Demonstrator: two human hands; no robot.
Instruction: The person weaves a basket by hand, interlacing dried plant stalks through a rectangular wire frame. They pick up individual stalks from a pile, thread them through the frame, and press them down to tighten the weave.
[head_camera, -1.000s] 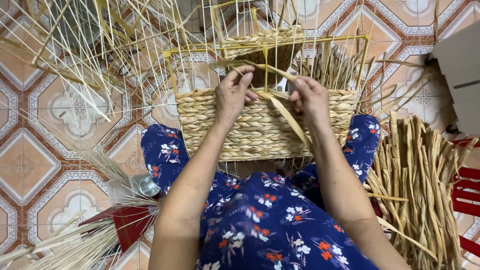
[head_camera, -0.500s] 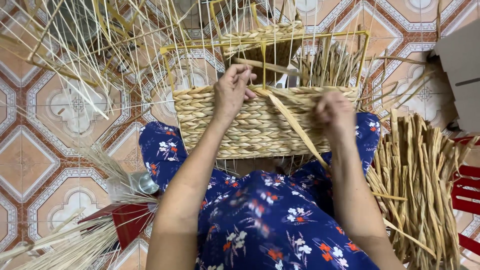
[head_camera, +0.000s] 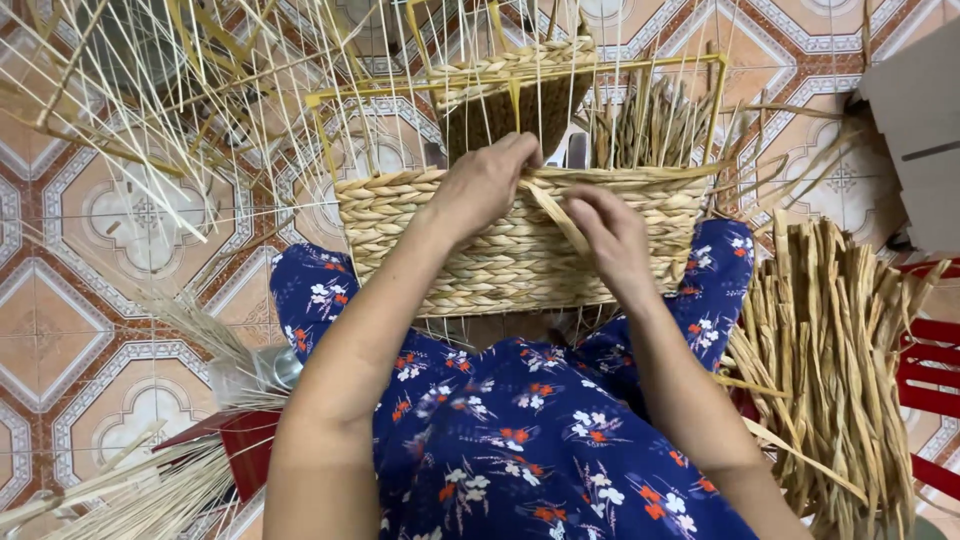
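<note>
Patterned orange tile floor (head_camera: 110, 330); woven basket (head_camera: 500, 255) on lap.

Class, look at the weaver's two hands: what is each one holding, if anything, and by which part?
The right hand pinches the loose straw strand near where it leaves the woven basket. The left hand grips the basket's top woven edge.

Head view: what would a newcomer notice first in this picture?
First, the half-woven basket in the middle, resting on the person's lap, with thin stakes standing up from its rim. The left hand grips the rim, while the right hand pinches a flat strand against the weave. A bundle of dried fibre lies on the tiled floor at right.
</note>
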